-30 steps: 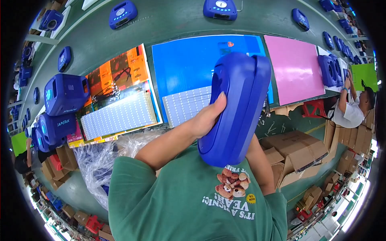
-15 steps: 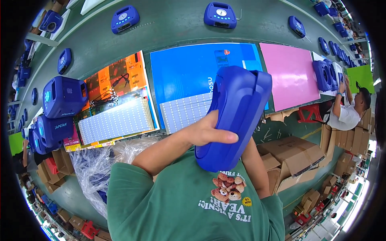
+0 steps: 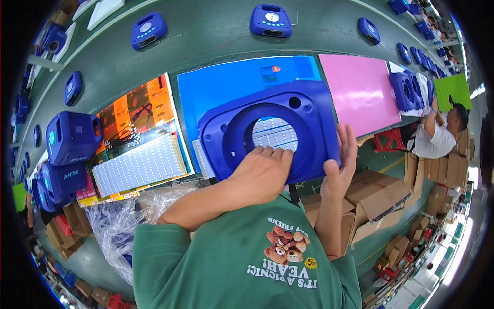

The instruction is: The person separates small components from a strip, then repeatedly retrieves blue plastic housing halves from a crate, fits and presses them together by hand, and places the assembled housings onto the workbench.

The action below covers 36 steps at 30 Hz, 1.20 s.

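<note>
A blue plastic speaker housing (image 3: 213,129) with a large round opening is held tilted over the blue sheet (image 3: 226,85) on the bench. My left hand (image 3: 262,175) grips the lower rim of that opening, its fingers curled over the edge and partly hidden inside. Through the hole show white LED strips lying on the bench. At the housing's right side my right hand (image 3: 340,162) is open, thumb and fingers stretched out; whether it touches the wall I cannot tell. A smaller hole sits in the housing's upper right corner.
To the left, a stack of LED strip sheets (image 3: 141,165) lies beside a bundle of cables (image 3: 121,136) and two stacked blue speakers (image 3: 72,136). A pink sheet (image 3: 357,85) covers the bench rightward. Blue panels (image 3: 271,21) sit on the green belt. Cardboard boxes (image 3: 378,193) and a co-worker (image 3: 437,136) are right.
The housing has turned from its side so its round opening faces up. My left hand has shifted from its outer side to the opening's rim; my right hand has come into view, open.
</note>
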### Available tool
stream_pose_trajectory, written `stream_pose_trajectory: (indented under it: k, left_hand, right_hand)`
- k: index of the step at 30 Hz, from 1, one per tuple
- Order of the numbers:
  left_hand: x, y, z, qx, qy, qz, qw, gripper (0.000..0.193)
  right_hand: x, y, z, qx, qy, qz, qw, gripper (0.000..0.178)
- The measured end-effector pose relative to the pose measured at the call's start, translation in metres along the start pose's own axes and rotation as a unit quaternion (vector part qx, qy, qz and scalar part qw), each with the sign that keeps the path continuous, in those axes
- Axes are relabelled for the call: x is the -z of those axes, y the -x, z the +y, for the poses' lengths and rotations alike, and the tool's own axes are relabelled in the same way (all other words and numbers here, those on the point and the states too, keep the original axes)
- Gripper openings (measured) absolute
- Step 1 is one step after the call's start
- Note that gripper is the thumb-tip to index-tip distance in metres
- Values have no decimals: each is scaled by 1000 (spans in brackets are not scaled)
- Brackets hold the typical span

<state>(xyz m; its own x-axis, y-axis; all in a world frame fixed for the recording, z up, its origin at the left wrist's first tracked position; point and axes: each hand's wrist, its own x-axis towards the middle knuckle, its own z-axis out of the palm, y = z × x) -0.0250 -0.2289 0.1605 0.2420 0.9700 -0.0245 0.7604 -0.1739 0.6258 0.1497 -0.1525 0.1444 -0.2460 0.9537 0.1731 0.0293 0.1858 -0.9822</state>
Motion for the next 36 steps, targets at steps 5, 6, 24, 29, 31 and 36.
stream_pose_trajectory:
  k: [5, 6, 24, 29, 31, 36]
  left_hand:
    - [9, 19, 0, -105, -23, -123, 987, 46]
    - [11, 23, 2, -123, -17, -160, 979, 56]
    - [28, 22, -2, -155, -19, -189, 969, 54]
    - [29, 22, -6, -155, 6, -202, 967, 52]
    - [30, 25, -6, -146, 2, -196, 970, 52]
    - [34, 32, -5, -137, -36, -170, 975, 50]
  right_hand:
    - [15, -28, -49, -41, 60, -238, 969, 117]
    - [18, -36, -52, -27, 94, -247, 964, 119]
    - [0, -52, -42, -146, 68, -68, 985, 29]
    - [-9, -51, -27, -129, -2, -47, 990, 34]
    - [-11, -50, -24, -141, -19, -56, 988, 34]
    - [-19, -50, -24, -122, -35, -63, 990, 34]
